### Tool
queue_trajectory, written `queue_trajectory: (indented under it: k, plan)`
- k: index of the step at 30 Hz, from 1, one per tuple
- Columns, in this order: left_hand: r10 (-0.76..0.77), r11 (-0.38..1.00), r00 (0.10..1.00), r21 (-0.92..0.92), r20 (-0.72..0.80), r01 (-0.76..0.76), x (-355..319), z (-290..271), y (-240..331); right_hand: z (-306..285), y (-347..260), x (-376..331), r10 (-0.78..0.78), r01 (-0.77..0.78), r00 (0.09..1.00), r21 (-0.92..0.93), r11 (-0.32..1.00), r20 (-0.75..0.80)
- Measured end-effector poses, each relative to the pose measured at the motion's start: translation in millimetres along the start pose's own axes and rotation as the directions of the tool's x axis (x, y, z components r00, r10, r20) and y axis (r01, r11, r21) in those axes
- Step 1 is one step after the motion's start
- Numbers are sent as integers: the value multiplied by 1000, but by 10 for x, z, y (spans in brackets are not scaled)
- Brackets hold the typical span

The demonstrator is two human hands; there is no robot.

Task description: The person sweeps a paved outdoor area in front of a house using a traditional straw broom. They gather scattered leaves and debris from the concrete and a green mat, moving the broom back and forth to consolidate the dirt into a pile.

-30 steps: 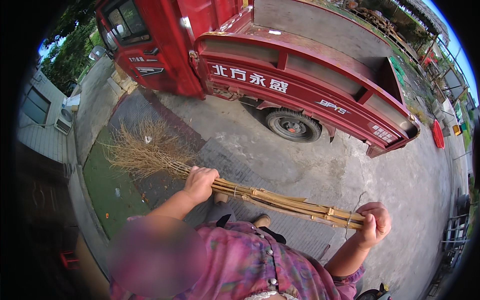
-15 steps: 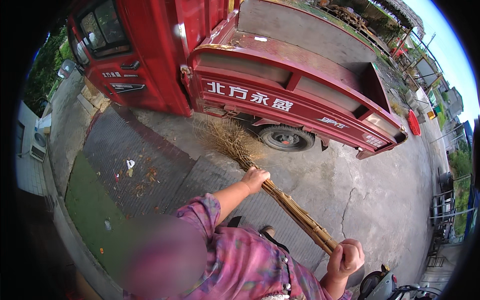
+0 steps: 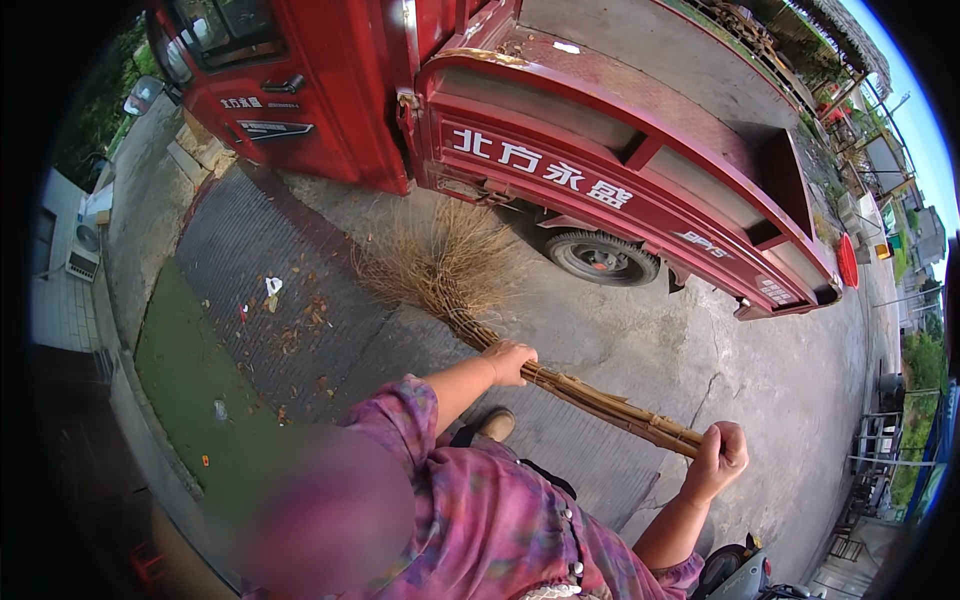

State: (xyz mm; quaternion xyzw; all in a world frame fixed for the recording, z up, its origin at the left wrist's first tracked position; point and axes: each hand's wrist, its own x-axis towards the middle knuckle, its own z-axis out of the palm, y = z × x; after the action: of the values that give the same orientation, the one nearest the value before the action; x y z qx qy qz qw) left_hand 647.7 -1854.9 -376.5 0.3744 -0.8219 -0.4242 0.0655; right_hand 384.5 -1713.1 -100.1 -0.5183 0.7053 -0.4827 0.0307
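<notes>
A long twig broom lies slantwise before me, its handle a bundle of tan stalks. My left hand is wrapped round the handle below the brush. At the handle's end on the right, my right hand is closed in a fist around it. The broom's splayed bristles reach down to the pavement near the red truck. To their left, dry leaves and a white scrap lie scattered on the grooved grey paving.
A red cargo truck stands across the far side, its rear wheel close to the bristles. Green ground borders the paving on the left. Part of a motorbike shows at the lower right. My shoe is below the handle.
The broom's brush has swung left and its twigs are more spread. My right hand has risen and moved right with the handle end. More of my shoe shows, and the whole view has shifted.
</notes>
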Motion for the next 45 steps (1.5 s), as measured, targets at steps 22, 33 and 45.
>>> queue_trajectory:
  k: [22, 33, 45]
  plan:
    - [222, 973, 907, 145, -357, -181, -832, -1110, 1242, -803, -778, 423, -312, 353, 932, 270, 896, -185]
    - [276, 959, 958, 44, 73, -279, -210, -1660, -1350, 1708, -1608, -643, -166, 158, 986, -258, 953, -12]
    - [-580, 745, 770, 208, -266, 634, -3855, -3386, -3686, 5112, -2408, -1087, -211, 104, 778, 210, 972, 592]
